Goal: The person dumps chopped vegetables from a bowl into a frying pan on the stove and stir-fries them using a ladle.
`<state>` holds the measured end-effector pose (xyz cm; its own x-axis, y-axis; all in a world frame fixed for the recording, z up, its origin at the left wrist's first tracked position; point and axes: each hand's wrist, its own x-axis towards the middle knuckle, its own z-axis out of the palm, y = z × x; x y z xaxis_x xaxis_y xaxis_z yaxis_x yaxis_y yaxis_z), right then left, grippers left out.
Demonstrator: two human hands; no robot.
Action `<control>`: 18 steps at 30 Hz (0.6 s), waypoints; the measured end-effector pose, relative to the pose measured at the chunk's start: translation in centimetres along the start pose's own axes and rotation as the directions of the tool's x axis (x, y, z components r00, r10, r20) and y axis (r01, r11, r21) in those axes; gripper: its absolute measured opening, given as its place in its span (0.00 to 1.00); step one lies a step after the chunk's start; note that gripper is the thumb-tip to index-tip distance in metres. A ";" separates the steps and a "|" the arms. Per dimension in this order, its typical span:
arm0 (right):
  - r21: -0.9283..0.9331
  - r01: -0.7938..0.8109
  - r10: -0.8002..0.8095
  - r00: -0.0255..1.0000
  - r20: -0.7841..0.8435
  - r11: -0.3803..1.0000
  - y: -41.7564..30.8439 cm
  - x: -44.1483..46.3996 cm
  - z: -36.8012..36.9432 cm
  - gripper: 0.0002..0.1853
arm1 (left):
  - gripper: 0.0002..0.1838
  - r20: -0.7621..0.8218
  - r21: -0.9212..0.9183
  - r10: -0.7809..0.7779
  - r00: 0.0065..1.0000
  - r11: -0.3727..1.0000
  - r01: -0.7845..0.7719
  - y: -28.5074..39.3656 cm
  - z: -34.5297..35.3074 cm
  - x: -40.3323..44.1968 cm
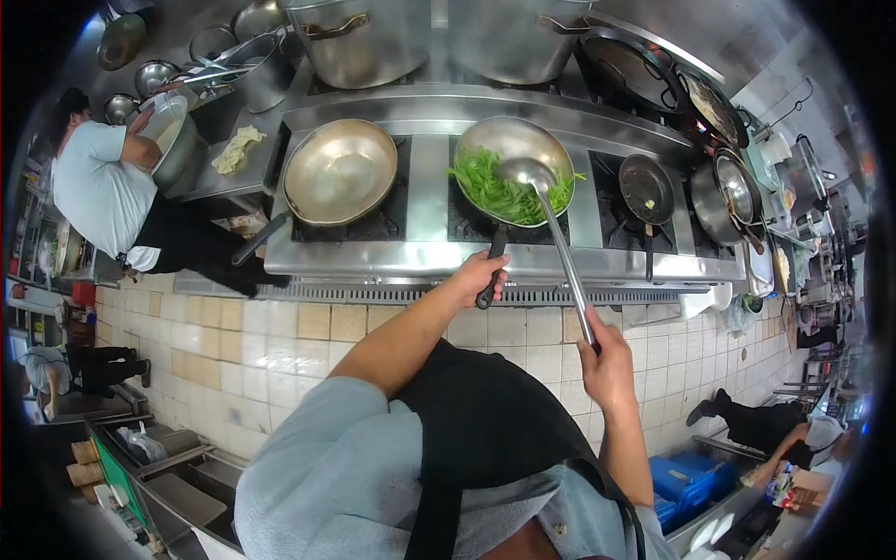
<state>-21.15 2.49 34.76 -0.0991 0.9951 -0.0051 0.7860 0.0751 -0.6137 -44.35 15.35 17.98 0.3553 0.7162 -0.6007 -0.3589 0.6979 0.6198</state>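
Observation:
My left hand is wrapped round the black handle of a metal frying pan on the stove. Green leafy vegetables lie heaped in the pan, and a few pieces hang over its rim. In my right hand is the long handle of a steel ladle, gripped near its end. The ladle's bowl rests among the greens, toward the right of the pan. To the left, a wide frying pan sits on another burner, its handle pointing front left.
A small dark skillet stands on the burner to the right, with stacked pans beyond it. Two large pots are behind. A co-worker leans over a big bowl at left. A crumpled cloth lies on the side counter.

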 end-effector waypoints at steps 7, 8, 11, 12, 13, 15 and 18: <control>0.030 -0.005 0.004 1.000 0.007 1.000 -0.3 -3.7 -0.5 0.30 | 0.09 -0.011 0.009 -0.008 1.000 1.000 0.008 0.4 0.2 -0.2; 0.056 -0.017 0.017 1.000 0.005 0.998 -1.0 -3.6 -1.5 0.30 | 0.09 -0.010 0.014 -0.012 1.000 1.000 0.012 0.4 0.2 -0.3; 0.063 -0.048 0.046 0.998 0.030 0.997 -3.7 -3.4 -6.4 0.29 | 0.10 0.004 -0.009 -0.003 1.000 1.000 0.003 0.4 0.5 -0.3; 0.153 -0.210 0.191 0.973 0.132 0.966 -4.4 -3.4 -8.3 0.29 | 0.10 -0.015 0.027 0.020 1.000 0.999 -0.020 0.5 0.7 -0.4; 0.225 -0.371 0.317 0.917 0.243 0.901 -4.6 -3.2 -9.7 0.28 | 0.10 -0.032 0.065 0.045 0.998 0.997 -0.043 0.6 0.9 -0.6; 0.155 -0.324 0.274 0.922 0.274 0.933 -4.3 -2.6 -11.4 0.28 | 0.10 -0.037 0.100 0.068 0.997 0.993 -0.064 0.1 1.6 -1.2; 0.027 -0.124 0.113 0.959 0.261 0.992 -3.5 -1.5 -10.9 0.27 | 0.10 -0.035 0.141 0.102 0.994 0.985 -0.096 0.9 2.6 -2.0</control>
<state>-17.07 1.49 45.52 -0.1659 0.9454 -0.2805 0.7752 -0.0508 -0.6296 -43.15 14.53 21.01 0.2860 0.7834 -0.5518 -0.2659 0.6181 0.7398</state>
